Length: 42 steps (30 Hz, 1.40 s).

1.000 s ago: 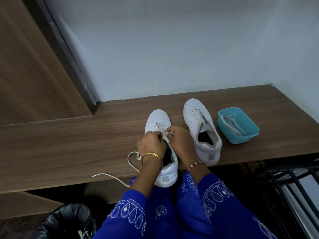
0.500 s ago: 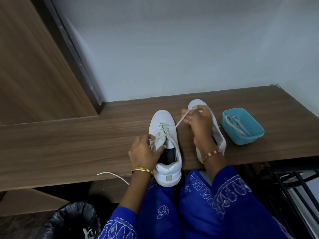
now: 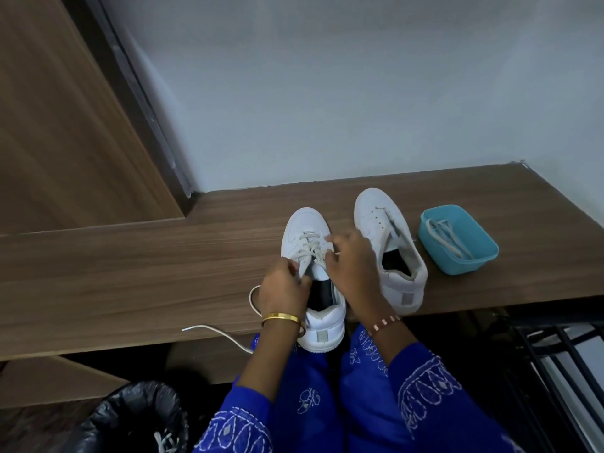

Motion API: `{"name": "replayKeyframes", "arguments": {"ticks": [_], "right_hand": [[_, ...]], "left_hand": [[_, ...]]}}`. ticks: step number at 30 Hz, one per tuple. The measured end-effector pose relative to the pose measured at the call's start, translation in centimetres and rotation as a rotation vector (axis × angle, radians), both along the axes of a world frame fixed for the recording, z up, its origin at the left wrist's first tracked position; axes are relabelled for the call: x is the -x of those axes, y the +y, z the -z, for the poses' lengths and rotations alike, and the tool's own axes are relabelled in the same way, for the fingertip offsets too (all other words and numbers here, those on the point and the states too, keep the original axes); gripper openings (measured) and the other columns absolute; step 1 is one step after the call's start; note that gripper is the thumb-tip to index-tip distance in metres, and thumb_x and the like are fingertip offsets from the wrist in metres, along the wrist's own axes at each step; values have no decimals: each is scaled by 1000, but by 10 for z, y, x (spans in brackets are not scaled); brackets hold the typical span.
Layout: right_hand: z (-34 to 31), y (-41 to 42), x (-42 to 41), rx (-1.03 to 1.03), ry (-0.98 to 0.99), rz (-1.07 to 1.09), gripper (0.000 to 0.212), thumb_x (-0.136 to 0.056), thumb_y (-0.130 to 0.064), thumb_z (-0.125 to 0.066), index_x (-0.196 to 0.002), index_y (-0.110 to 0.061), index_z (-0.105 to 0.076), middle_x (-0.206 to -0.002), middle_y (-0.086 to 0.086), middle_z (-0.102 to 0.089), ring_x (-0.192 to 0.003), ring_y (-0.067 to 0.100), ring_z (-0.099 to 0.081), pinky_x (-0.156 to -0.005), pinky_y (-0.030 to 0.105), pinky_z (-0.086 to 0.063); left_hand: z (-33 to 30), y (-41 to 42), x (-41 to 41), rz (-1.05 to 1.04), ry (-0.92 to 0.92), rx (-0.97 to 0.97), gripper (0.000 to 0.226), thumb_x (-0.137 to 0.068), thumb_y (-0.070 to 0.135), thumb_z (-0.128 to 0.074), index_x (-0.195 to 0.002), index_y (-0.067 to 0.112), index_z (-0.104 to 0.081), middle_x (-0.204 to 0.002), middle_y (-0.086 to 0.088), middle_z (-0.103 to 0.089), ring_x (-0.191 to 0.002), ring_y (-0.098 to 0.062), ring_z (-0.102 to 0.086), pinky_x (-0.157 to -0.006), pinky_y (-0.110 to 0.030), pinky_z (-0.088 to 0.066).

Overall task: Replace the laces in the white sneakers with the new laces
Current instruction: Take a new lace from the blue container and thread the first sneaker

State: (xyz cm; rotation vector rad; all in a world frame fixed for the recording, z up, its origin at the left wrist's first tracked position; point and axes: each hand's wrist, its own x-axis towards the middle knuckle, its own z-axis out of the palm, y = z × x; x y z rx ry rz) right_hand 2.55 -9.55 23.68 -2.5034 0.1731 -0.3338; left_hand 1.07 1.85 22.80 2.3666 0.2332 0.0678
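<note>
Two white sneakers stand on the wooden shelf [image 3: 130,273]. The left sneaker [image 3: 304,230] has a white lace crossed through its front eyelets. My left hand [image 3: 283,289] pinches the lace at the sneaker's left side; the lace's free end [image 3: 215,331] loops down and trails over the shelf's front edge. My right hand [image 3: 351,266] pinches the other lace end at the right eyelets. The right sneaker [image 3: 389,243] stands unlaced beside it, tongue loose. A blue tub [image 3: 470,266] at the right holds another white lace [image 3: 447,238].
A bin with a black liner [image 3: 130,420] sits below the shelf at the lower left, a bit of lace in it. A black metal rack [image 3: 555,371] is at the lower right. A wooden panel rises at the left, a pale wall behind.
My right hand, which had drawn the lace up and out over the right sneaker, has come back down to the left sneaker's eyelets. My left hand has stayed at the sneaker's left side.
</note>
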Motion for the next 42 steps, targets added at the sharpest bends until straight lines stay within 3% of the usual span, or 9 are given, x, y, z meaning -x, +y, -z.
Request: {"name": "replayKeyframes", "arguments": {"ticks": [6, 9, 13, 19, 24, 27, 32, 37, 42], "right_hand": [[11, -2, -2, -89, 36, -40, 16, -89, -12, -51, -88, -4, -66, -86, 9, -67, -83, 26, -60, -71, 35, -49], [-2, -14, -4, -222, 15, 111, 17, -91, -7, -46, -91, -5, -62, -88, 7, -64, -78, 16, -54, -67, 25, -40], [-28, -37, -8, -396, -259, 320, 16, -91, -1, -45, -95, 1, -60, -98, 16, -64, -90, 23, -57, -71, 17, -34], [-25, -23, -4, 152, -291, 189, 37, -81, -8, -61, -118, -7, -58, -119, 19, -54, -110, 35, -50, -91, 45, -40], [10, -1, -1, 275, 44, -127, 21, -92, -20, -47, -101, -10, -63, -101, 10, -62, -100, 29, -54, -83, 37, -41], [13, -5, -2, 167, -3, -59, 19, -93, -18, -45, -90, -7, -60, -88, 10, -64, -88, 28, -55, -76, 37, -43], [-22, -36, -4, -314, -360, 282, 19, -94, -7, -42, -87, 2, -58, -79, 7, -54, -74, 22, -53, -66, 22, -34], [-31, -36, -5, -16, -477, 216, 26, -81, -5, -57, -107, -5, -61, -102, 17, -59, -91, 31, -55, -78, 39, -44], [12, -4, -3, 307, -134, -124, 19, -83, -18, -59, -98, -8, -66, -100, 14, -64, -104, 36, -55, -92, 46, -41]], "left_hand": [[-6, -1, 2, 20, 12, -120, 12, -86, 15, -52, -96, 11, -56, -93, -9, -66, -87, -29, -59, -66, -27, -35], [-4, -1, 5, 5, -15, -130, 12, -87, 15, -49, -96, 9, -54, -92, -10, -65, -86, -31, -58, -65, -29, -35], [-1, -1, 5, -8, -51, -108, 10, -86, 14, -50, -94, 9, -53, -89, -8, -65, -83, -30, -59, -65, -28, -34], [3, 1, 6, -34, -62, -54, 11, -86, 15, -52, -95, 9, -55, -88, -6, -66, -84, -28, -61, -65, -26, -33], [5, 2, 6, -34, -70, -53, 9, -86, 14, -50, -93, 9, -54, -85, -7, -65, -80, -29, -60, -65, -28, -35], [5, 2, 5, -35, -59, -58, 10, -87, 14, -50, -95, 9, -53, -87, -7, -65, -83, -30, -60, -65, -28, -34], [5, 1, 5, -33, -61, -60, 9, -87, 14, -50, -94, 8, -52, -89, -10, -65, -82, -30, -58, -64, -28, -33], [8, 1, 4, -49, -66, -47, 9, -86, 13, -51, -93, 8, -53, -88, -11, -65, -83, -32, -59, -64, -29, -33], [7, 1, 5, -57, -70, -19, 8, -85, 13, -51, -91, 8, -53, -84, -9, -64, -81, -31, -59, -64, -29, -33]]}}
